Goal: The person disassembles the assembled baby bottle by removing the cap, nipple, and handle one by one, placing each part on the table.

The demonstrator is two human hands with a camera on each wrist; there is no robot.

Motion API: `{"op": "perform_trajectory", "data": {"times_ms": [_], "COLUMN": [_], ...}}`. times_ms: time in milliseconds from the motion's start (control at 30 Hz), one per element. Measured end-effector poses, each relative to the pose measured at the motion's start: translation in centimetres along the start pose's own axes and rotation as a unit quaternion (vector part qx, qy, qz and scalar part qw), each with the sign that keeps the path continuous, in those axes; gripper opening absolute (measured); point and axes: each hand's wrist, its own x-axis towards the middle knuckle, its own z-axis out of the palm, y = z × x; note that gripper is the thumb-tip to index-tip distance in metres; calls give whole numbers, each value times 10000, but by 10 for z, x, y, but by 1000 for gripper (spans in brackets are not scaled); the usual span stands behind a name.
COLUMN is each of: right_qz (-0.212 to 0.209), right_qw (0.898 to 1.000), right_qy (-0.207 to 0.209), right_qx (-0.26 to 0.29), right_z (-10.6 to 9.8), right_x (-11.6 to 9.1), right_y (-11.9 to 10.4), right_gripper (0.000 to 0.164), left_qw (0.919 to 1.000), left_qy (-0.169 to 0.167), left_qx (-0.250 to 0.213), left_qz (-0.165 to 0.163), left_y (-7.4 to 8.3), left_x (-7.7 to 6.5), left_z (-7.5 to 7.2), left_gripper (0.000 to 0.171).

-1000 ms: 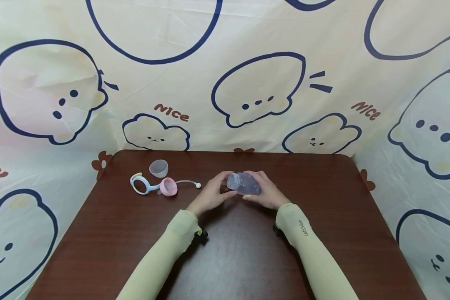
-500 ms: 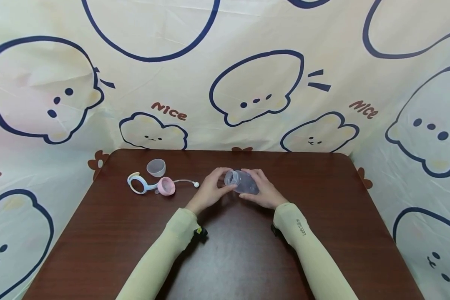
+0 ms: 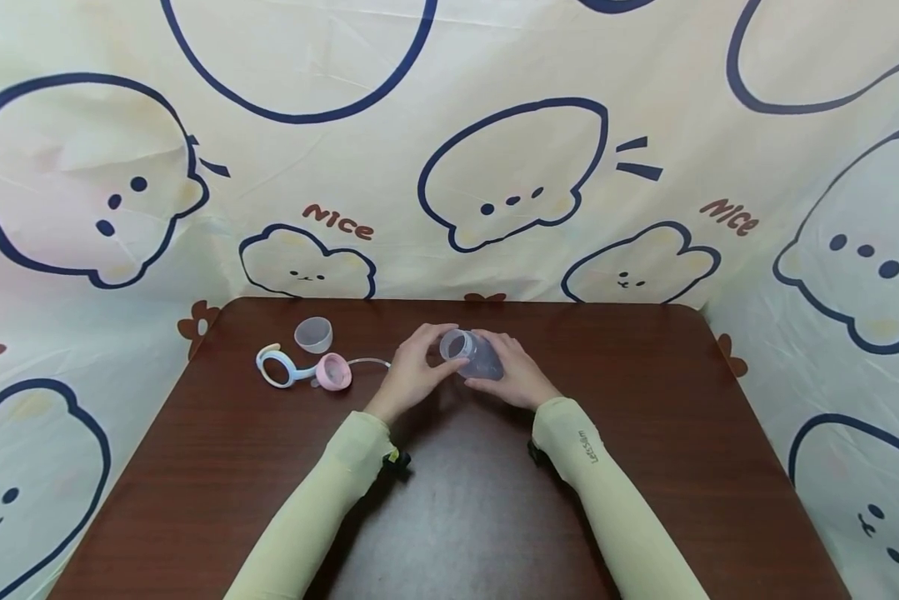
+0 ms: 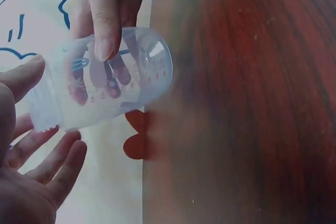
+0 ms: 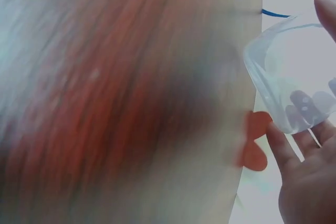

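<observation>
Both hands hold a clear plastic baby bottle (image 3: 485,360) up over the far middle of the table, its uncovered threaded mouth tilted toward the left and the head camera. My left hand (image 3: 412,377) has thumb and fingers around the neck; in the left wrist view the thumb (image 4: 23,80) lies on one side and several fingers on the other. My right hand (image 3: 520,373) grips the body, its fingers visible through the clear wall. In the right wrist view the base end of the bottle (image 5: 283,72) points toward the table.
Left of the hands on the brown table (image 3: 464,517) lie a pink collar (image 3: 333,372), a light blue handle piece (image 3: 293,375) and a thin straw (image 3: 370,361). A clear dome cap (image 3: 313,336) stands behind them. Patterned cloth (image 3: 389,175) hangs around the table.
Both hands have shifted slightly left and away with the bottle. Its mouth has turned more toward the head camera. The left hand now covers the straw's white end.
</observation>
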Motion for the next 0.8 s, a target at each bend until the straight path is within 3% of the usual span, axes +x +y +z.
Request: {"op": "perform_trajectory", "data": {"times_ms": [367, 800], "right_qz": [53, 72], "right_qw": [9993, 9978], "right_qy": [14, 13], "right_qx": [380, 663], "right_z": [16, 35], "right_x": [13, 31], "right_y": [-16, -31], "right_gripper": [87, 88], "left_qw": [9992, 9987], "left_qy": [343, 496], "left_qx": [-195, 100], "left_qz": [41, -36], "left_y": [-2, -14], "left_x": [3, 5], "left_z": [-9, -21], "left_gripper": [57, 59]}}
